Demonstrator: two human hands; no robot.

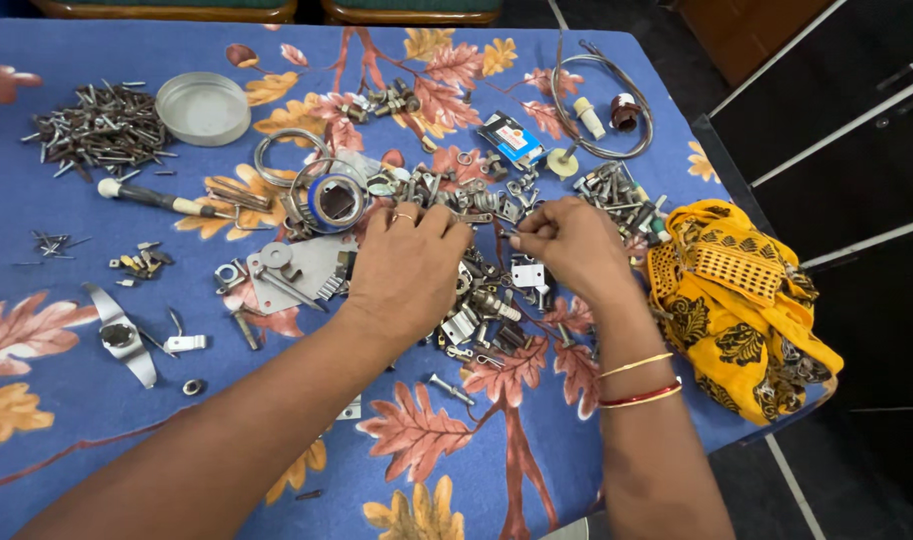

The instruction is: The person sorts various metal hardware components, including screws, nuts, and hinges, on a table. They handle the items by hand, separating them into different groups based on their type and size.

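Observation:
My left hand (408,268) lies palm down on a heap of small metal parts (486,310) in the middle of the table, fingers spread over brackets and screws. My right hand (568,243) is just to its right, fingers curled and pinched on a small metal piece at the fingertips; the piece itself is too small to make out. A white metal bracket (527,273) lies right below the right hand. Bangles sit on my right wrist.
The table has a blue cloth with leaf print (76,400). A pile of dark screws (101,128) and a round tin lid (203,107) lie far left. A screwdriver (161,200), wire loop (601,105), and yellow patterned cloth (741,305) at the right edge.

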